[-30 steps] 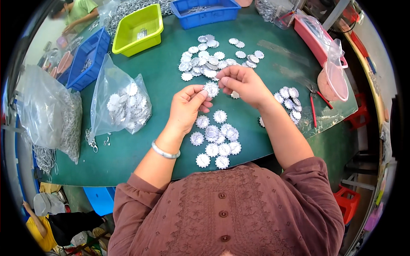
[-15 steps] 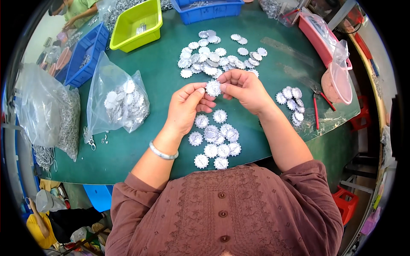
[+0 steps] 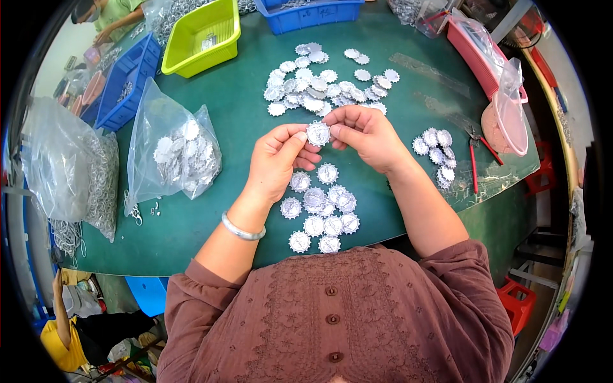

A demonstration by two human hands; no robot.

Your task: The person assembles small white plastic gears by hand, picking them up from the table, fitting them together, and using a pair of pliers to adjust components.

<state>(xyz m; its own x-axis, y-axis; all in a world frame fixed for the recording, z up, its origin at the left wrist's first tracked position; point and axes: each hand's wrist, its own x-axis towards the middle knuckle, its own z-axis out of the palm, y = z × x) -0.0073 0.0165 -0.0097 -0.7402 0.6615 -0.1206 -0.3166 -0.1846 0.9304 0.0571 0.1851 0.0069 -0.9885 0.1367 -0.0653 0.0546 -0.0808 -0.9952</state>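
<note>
- A shiny round disc (image 3: 318,133) with a bumpy edge is up in front of the person, held over the green table (image 3: 249,99).
- The left hand (image 3: 276,159) pinches the disc at its left edge – thumb on top – and the other fingers curl loosely.
- The right hand (image 3: 370,135) has its thumb and pointing finger closed on the disc's right edge. I can't tell what its hidden fingers are doing.
- On the far side of the disc I see a big messy heap of discs (image 3: 313,89), some lying on top of others.
- On the near side of the disc is a bunch of picture discs (image 3: 314,199), lying flat with drawings facing up.
- Out to the right of the disc sits a small pile of discs (image 3: 436,154), and beyond that lie pliers (image 3: 473,167) with red handles.
- To the left of the disc stands a clear bag (image 3: 185,153) full of discs. Farther left is a bigger bag (image 3: 101,172) stuffed with metal bits.
- Far off past the disc, to the left, is a yellow-green basket (image 3: 204,62); nearly straight past it is a blue basket (image 3: 313,23).
- Well to the right of the disc, on the far side, is a pink basket (image 3: 466,57), with a pink tub (image 3: 495,127) just beside it.
</note>
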